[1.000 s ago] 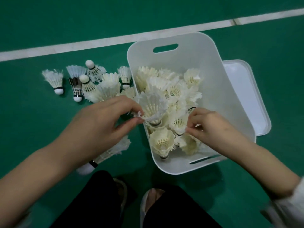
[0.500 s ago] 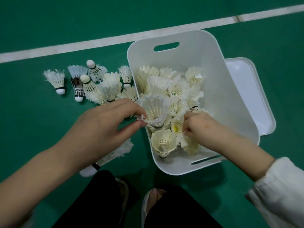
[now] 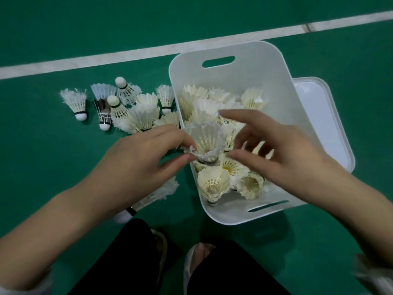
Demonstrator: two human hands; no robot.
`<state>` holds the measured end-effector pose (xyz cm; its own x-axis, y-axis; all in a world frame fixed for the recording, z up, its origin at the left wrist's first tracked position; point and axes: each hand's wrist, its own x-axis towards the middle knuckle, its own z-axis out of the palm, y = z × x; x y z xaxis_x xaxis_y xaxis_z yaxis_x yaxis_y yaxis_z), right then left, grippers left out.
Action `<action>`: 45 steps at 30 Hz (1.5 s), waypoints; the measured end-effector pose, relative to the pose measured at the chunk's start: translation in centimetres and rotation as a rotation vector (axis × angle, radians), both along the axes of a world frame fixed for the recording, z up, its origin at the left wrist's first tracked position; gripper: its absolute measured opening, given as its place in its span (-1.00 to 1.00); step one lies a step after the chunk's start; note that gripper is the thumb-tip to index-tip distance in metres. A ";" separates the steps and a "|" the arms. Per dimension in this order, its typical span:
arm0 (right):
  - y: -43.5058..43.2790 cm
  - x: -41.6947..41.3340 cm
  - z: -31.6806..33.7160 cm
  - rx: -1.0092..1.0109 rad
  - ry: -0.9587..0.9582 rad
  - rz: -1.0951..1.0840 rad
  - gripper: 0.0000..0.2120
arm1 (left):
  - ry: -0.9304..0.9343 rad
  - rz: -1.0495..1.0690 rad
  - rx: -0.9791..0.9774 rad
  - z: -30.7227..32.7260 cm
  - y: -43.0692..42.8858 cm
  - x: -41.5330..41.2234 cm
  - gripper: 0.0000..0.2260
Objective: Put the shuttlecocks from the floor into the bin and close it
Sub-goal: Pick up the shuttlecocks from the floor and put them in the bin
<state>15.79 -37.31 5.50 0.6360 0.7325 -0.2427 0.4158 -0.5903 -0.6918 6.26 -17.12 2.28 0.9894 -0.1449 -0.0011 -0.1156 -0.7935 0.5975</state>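
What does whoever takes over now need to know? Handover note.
Left hand pinches a shuttlecock by its feathers over the bin's left rim. Right hand open above the bin's pile, holding nothing.
Done: many shuttlecocks in the bin.
Left: drop the held one, collect the cluster on the floor left of the bin and the stray shuttlecock under the left forearm, then fit the lid, which lies at the bin's right side.

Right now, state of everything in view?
bin, open, partly filled
lid, off, flat on floor at bin's right
left hand, pinches held shuttlecock over bin's left rim
right hand, open above bin, holds nothing
floor shuttlecocks, lying left of bin, not yet in
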 end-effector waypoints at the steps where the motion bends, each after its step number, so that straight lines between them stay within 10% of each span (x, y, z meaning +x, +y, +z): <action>1: 0.4 -0.3 -0.4 -0.016 0.000 0.040 -0.58 | -0.005 -0.009 -0.001 0.0 -0.1 0.0 -0.77; 6: 0.5 0.2 -1.8 0.000 -0.150 0.047 -0.93 | 0.017 0.011 -0.061 0.1 -0.3 -0.3 -0.68; 14: -2.7 1.9 -4.1 -0.498 -0.054 -0.043 -0.80 | 0.003 0.109 -0.201 0.3 0.7 -0.8 -0.70; 25: -1.5 1.7 -7.5 -0.691 0.032 0.203 -0.59 | -0.107 0.072 0.035 -0.3 1.0 -0.6 -0.86; 33: -1.0 0.3 0.9 0.113 0.026 -0.086 -0.49 | -0.237 -0.012 0.017 0.1 -0.3 1.1 -0.84; 39: -0.6 0.8 -1.6 0.015 -0.172 0.033 -0.86 | -0.157 -0.172 -0.024 -0.7 -0.5 1.2 -0.77; 45: -3.1 2.1 -3.9 -0.196 -0.078 -0.098 -0.93 | 0.013 0.212 -0.082 -1.5 5.4 0.7 -0.81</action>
